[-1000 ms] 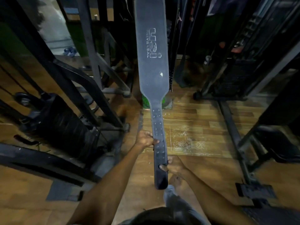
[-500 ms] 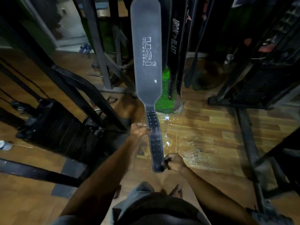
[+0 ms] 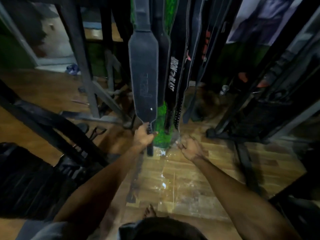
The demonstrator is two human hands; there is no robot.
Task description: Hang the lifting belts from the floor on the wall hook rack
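A wide black lifting belt (image 3: 145, 75) hangs straight down in front of me, its top running out of the frame. My left hand (image 3: 143, 137) is closed around its narrow perforated strap end near the bottom. My right hand (image 3: 189, 148) is off the belt, to the right of it, with loosely curled fingers and nothing in it. Several other black belts (image 3: 174, 73) hang close beside it on the right, one with white lettering. The hook rack itself is above the frame and hidden.
A green patterned wall strip (image 3: 162, 132) shows behind the belts. Dark gym machine frames (image 3: 81, 63) stand to the left and another machine (image 3: 270, 104) to the right. The wooden floor (image 3: 190, 184) below has white chalk marks. My bare foot (image 3: 150, 211) shows near the bottom.
The belt has moved up and closer to the hanging belts. My right hand has let go of the strap tip and moved to the right. My left hand keeps its grip.
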